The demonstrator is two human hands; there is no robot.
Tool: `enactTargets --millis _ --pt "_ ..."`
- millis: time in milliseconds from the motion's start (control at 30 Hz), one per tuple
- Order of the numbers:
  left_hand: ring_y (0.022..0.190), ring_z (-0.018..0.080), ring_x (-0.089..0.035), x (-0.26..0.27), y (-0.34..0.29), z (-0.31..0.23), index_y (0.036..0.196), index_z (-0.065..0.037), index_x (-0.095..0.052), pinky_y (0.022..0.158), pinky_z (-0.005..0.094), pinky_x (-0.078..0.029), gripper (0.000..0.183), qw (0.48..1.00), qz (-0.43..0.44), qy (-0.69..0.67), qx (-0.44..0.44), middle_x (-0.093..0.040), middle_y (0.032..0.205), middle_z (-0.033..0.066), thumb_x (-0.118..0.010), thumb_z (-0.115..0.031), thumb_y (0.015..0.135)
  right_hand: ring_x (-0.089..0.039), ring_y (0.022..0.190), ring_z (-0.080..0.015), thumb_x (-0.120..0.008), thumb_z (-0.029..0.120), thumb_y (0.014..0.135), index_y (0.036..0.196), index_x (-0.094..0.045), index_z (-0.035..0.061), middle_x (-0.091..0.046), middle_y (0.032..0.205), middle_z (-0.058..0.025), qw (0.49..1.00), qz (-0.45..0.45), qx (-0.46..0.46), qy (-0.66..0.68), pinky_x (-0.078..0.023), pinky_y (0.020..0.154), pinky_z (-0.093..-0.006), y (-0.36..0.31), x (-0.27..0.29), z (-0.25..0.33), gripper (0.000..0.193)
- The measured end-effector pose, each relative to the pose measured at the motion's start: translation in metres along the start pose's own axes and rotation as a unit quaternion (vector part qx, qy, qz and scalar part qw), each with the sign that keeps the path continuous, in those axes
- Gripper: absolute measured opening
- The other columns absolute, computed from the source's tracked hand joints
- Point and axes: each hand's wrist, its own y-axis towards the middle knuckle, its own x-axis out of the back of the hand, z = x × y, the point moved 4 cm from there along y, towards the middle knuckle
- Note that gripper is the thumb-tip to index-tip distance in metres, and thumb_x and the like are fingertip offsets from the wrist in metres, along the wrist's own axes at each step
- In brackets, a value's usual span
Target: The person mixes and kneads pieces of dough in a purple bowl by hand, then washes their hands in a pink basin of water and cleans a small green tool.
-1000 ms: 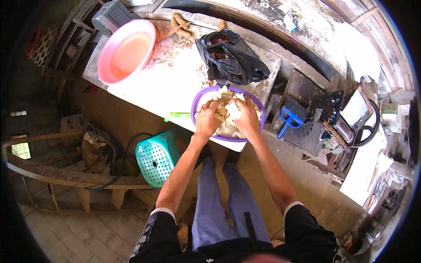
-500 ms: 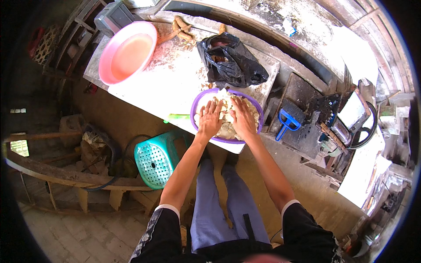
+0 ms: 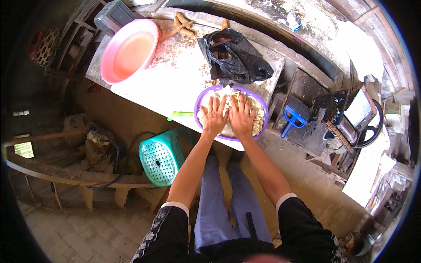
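Note:
An oval basin with a purple rim (image 3: 266,110) stands at the near edge of the table, holding many pale, sliced pieces (image 3: 259,117). On top of these pieces lies my left hand (image 3: 215,117), palm down with its fingers spread. Right beside it, my right hand (image 3: 240,116) presses flat on the same pieces, fingers also apart. The two thumbs nearly meet. Neither hand grips anything that I can see. A bright green handle-like thing (image 3: 181,115) lies on the table just left of the basin.
Beyond the basin sits a crumpled black plastic bag (image 3: 237,59). A pink basin of liquid (image 3: 131,52) is at the table's far left, near brown tubers (image 3: 183,24). A blue brush (image 3: 294,118) lies to the right. A teal plastic stool (image 3: 158,162) stands below the table.
My right hand has slid left across the pale pieces, closer to my left hand. The pieces at the basin's right side are more exposed. The whole view has shifted slightly.

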Motion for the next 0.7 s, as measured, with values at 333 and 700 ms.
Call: enactTargets --millis 333,700 --pt "0.124 0.0334 -0.020 0.026 -0.013 -0.002 0.127 -0.013 -0.035 0.100 0.0493 -0.011 0.055 0.998 -0.063 -0.009 -0.013 -0.030 0.130 0.0197 -0.051 -0.033 0.078 -0.028 0.121 -0.0287 -0.047 0.024 0.081 0.122 -0.041 0.0147 -0.029 0.132 -0.0093 0.995 0.004 0.027 0.099 -0.027 0.092 -0.0491 -0.003 0.029 -0.001 0.042" --pt "0.127 0.0339 -0.013 -0.001 -0.014 0.019 0.135 -0.016 -0.012 0.098 0.0561 -0.010 0.066 0.997 -0.006 0.050 -0.056 -0.025 0.133 0.0187 -0.042 -0.041 0.082 -0.038 0.106 -0.0289 -0.052 0.022 0.079 0.101 -0.056 0.0099 -0.042 0.115 -0.0105 0.978 -0.048 0.092 0.178 -0.029 0.086 -0.0440 -0.013 0.031 0.012 0.026"
